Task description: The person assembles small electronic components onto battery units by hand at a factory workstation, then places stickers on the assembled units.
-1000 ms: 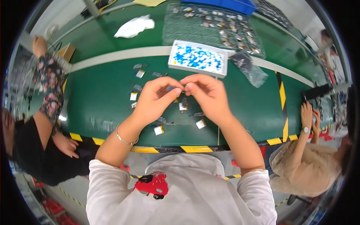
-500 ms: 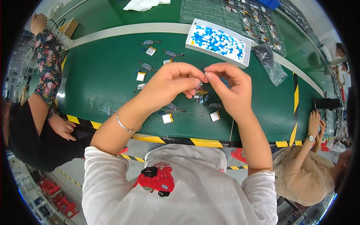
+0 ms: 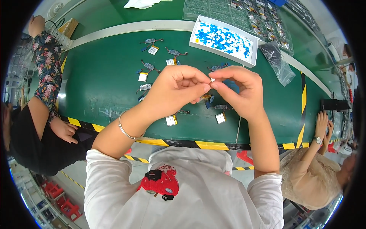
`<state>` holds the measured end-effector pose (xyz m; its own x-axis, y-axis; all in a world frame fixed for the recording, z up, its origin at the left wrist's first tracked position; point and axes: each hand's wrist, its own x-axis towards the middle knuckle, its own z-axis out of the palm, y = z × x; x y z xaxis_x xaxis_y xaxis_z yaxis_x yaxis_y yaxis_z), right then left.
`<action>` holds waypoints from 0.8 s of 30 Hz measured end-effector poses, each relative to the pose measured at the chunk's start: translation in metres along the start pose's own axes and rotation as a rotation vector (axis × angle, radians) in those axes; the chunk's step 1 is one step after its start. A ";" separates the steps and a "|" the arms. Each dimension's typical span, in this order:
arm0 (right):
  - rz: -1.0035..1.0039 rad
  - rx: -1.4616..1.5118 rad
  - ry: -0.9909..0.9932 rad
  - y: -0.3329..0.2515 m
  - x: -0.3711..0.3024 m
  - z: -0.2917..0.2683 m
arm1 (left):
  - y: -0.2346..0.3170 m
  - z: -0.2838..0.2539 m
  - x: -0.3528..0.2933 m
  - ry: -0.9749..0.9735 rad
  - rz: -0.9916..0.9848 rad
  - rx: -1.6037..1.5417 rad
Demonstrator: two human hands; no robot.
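Observation:
My left hand (image 3: 176,89) and my right hand (image 3: 245,93) meet above the green bench, thumb and forefinger of each pinched. A small white piece (image 3: 212,80) shows between the two sets of fingertips; its exact form is too small to make out. Beneath and around my hands lie small circuit boards (image 3: 145,87) with short wires, along with flat silver battery cells (image 3: 220,118) edged in yellow. Another cell (image 3: 171,120) rests below my left wrist. My hands partly cover some boards and blue parts (image 3: 209,102) behind them.
A white box (image 3: 225,40) of blue and white bits stands beyond my right hand, a clear plastic bag (image 3: 276,63) beside it. Clear compartment trays (image 3: 213,13) fill the far side. Yellow-black tape (image 3: 211,145) marks the near edge. Co-workers sit left and right.
Both hands have shifted slightly right and nearer to me. The white piece between the fingertips shows more plainly now, and a board behind my right hand has come into sight.

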<state>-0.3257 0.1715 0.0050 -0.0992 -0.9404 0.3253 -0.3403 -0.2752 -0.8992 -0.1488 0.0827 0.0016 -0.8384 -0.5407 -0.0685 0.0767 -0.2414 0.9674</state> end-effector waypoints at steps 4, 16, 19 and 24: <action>-0.001 -0.007 -0.021 0.003 0.000 -0.001 | -0.001 0.004 -0.002 0.064 0.148 0.205; 0.123 0.153 0.027 0.003 -0.001 0.009 | 0.002 0.005 0.000 0.197 0.702 1.042; 0.211 0.285 0.064 0.002 0.000 0.012 | 0.004 0.005 -0.001 0.220 0.792 1.164; 0.178 0.355 0.164 0.001 -0.001 0.014 | 0.000 0.004 -0.003 0.220 0.892 1.263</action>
<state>-0.3128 0.1691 -0.0007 -0.2841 -0.9432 0.1720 0.0358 -0.1897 -0.9812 -0.1484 0.0872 0.0025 -0.6696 -0.2651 0.6938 -0.0929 0.9567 0.2760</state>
